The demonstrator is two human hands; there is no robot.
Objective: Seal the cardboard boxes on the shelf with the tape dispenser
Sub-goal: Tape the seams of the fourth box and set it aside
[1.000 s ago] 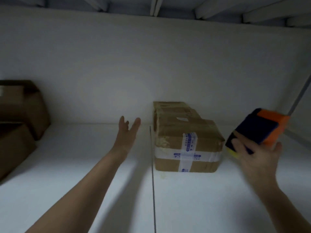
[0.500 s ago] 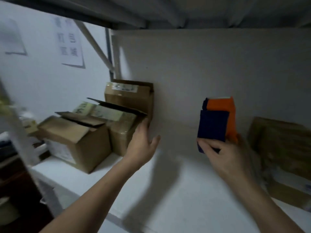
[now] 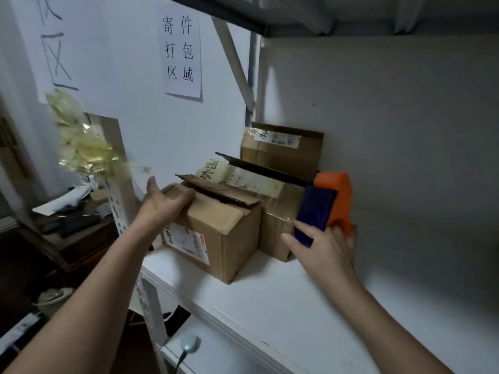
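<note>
Right hand (image 3: 324, 249) grips blocky tape dispenser (image 3: 316, 209) — left hand (image 3: 164, 203) at creased box (image 3: 216, 233).

A single wide-angle camera worn on the person's head looks forward and slightly down, turned toward the left end of the white shelf (image 3: 270, 298). It is close, within reach of the arms: both forearms enter from the bottom edge. The left grip (image 3: 162, 205) is left of centre and the right grip (image 3: 321, 247) right of centre. Beyond the left grip, the view takes in a wall sign (image 3: 182, 49) and a dark bench (image 3: 81, 238).
</note>
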